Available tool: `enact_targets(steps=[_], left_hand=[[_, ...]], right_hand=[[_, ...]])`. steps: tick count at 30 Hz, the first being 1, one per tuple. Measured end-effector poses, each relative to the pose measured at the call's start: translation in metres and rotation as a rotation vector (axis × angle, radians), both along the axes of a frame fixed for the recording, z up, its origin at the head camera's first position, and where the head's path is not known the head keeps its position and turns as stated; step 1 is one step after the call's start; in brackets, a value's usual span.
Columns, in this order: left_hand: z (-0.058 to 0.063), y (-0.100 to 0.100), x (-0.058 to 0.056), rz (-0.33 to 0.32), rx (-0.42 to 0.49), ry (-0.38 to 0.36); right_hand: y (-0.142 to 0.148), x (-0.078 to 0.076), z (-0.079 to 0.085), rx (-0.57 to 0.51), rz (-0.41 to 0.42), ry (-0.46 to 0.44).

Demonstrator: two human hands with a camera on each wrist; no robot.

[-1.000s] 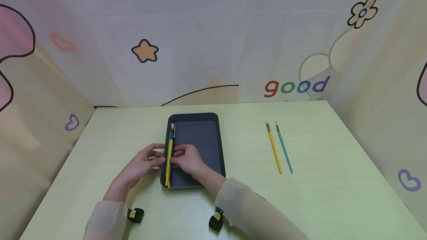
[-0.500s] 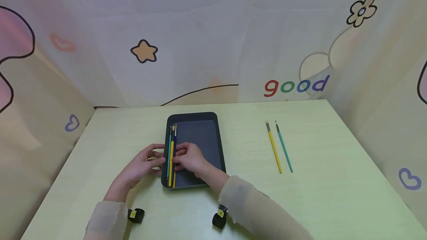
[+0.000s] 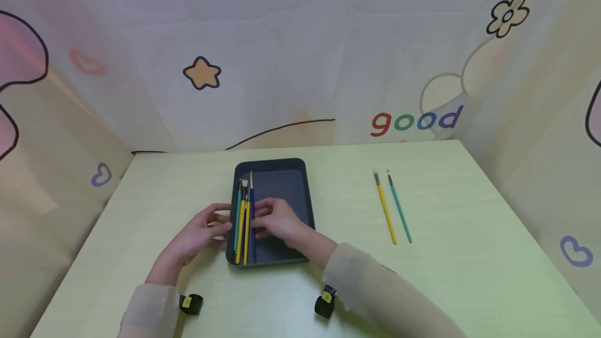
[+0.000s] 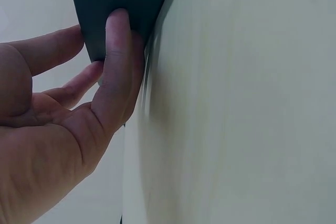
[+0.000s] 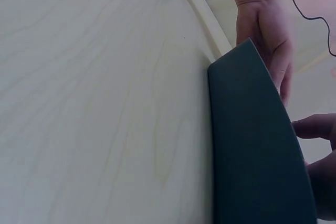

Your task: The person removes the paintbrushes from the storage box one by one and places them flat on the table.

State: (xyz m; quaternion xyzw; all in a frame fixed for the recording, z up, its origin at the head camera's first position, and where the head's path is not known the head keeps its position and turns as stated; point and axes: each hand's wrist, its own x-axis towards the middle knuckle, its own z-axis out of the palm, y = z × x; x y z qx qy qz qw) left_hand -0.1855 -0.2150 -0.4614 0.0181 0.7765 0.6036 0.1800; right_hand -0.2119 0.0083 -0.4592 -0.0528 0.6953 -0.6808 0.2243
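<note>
A dark grey tray (image 3: 285,171) lies on the table with several paintbrushes along its left side. My left hand (image 3: 204,233) holds the tray's left edge; in the left wrist view its fingers (image 4: 119,51) lie against the outer wall. Inside the tray my right hand (image 3: 279,220) pinches a dark blue paintbrush (image 3: 252,197). To its left lie yellow paintbrushes (image 3: 241,218) and a teal paintbrush (image 3: 237,213). The right wrist view shows mostly the tray's outer wall (image 5: 252,140), with part of the right hand at the right edge.
A yellow paintbrush (image 3: 386,210) and a teal paintbrush (image 3: 400,210) lie apart on the table to the right. Black devices (image 3: 191,304) sit by both wrists. A patterned cloth (image 3: 281,67) stands behind the table and on both sides.
My right hand has moved right inside the tray with the dark blue paintbrush. The bunched brushes now lie more spread out. My left hand has stayed at the tray's left edge.
</note>
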Motion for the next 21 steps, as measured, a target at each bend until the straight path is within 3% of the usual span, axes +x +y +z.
enact_targets(steps=[21], left_hand=[[-0.002,-0.002,0.0,0.003,0.024,0.005]], right_hand=[[0.059,0.014,0.026,-0.007,0.082,0.071]])
